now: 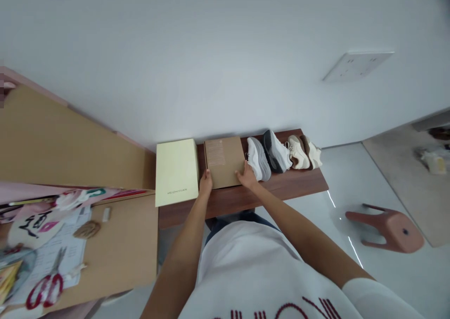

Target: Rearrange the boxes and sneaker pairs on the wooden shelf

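Note:
A closed brown cardboard box (223,162) lies on a dark wooden bench (225,201) against the wall. My left hand (206,183) grips its near left corner, and my right hand (247,174) holds its right side, thumb on the lid. Left of it stands a pale yellow shoebox (176,171) lettered MEIZHIYUAN. Close to my right hand is a pair of sneakers, one white and grey shoe (259,157) and one showing its dark sole (276,152). Beyond them sits a cream and brown pair of sneakers (298,152). The undersides of my fingers are hidden.
At left, a cardboard-covered table (121,244) holds red-handled scissors (47,286), papers and a brown coil (86,229). An upright cardboard panel (70,145) rises behind it. A pink stool (401,232) lies tipped on the floor at right. A socket plate (358,65) is on the wall.

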A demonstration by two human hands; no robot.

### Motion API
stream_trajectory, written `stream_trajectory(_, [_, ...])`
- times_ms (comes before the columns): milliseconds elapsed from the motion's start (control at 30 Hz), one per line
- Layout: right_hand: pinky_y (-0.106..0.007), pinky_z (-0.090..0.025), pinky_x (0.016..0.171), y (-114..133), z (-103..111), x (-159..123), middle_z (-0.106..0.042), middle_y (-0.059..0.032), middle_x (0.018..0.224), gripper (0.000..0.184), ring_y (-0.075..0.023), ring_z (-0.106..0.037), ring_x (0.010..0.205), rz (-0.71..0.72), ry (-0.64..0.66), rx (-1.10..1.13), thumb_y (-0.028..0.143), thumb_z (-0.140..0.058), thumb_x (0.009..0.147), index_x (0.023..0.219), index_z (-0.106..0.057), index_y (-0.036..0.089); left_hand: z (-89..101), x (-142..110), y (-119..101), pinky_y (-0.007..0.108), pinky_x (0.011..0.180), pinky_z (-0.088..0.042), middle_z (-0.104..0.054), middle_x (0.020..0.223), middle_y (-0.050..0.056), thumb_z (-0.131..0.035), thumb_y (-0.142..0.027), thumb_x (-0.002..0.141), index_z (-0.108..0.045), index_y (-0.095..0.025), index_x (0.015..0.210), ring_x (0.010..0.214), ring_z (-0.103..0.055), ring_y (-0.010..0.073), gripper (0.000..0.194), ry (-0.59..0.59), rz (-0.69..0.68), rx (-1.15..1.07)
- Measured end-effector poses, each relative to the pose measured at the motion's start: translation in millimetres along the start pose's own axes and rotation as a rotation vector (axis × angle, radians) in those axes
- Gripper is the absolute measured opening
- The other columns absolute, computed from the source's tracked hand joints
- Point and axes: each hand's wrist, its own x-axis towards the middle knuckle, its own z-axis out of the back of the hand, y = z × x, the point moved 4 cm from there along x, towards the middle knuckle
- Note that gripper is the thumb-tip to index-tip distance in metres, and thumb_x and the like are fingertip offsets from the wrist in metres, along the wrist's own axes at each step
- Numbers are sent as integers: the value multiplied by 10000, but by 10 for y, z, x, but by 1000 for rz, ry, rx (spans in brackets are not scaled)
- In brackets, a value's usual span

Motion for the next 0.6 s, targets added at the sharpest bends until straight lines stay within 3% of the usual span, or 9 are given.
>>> stream_trajectory(167, [-493, -294, 1215, -62, -8, 23, -389, -190, 1568, 888, -333, -331, 1483, -11, 26, 48, 389, -656, 822, 1573, -254, 135, -43, -94, 67, 380, 1216, -296, -546, 1485, 118, -555, -596, 929, -599, -187, 1397, 1434, -442, 269, 623, -25, 56, -207])
stream_trajectory(367, [-498, -272, 1225, -122, 64, 23, -401, -166, 1577, 910, -317, -345, 1482, -45, 29, 146, 487, -686, 803, 1561, -296, 170, -5, -276, -62, 371, 1223, -289, -519, 1513, 75, -552, -570, 946, -625, -209, 1366, 1462, -398, 230, 558, 13, -36, -442])
stream_trajectory(533, [-461, -263, 1235, -97, 74, -18, -383, -155, 1595, 987, -290, -347, 1486, -36, -20, 303, 595, -690, 785, 1571, -281, 161, 131, -418, -252, 368, 1243, -232, -530, 1507, 35, -621, -487, 932, -648, -248, 1337, 1475, -375, 212, 471, 6, -132, -441])
stream_trajectory(600, [-460, -263, 1237, -57, 70, -30, -377, -133, 1604, 1008, -283, -345, 1488, -24, -21, 369, 638, -694, 772, 1575, -283, 187, 204, -466, -339, 359, 1244, -228, -536, 1504, 27, -689, -457, 892, -615, -274, 1375, 1472, -381, 208, 522, -17, -167, -419])
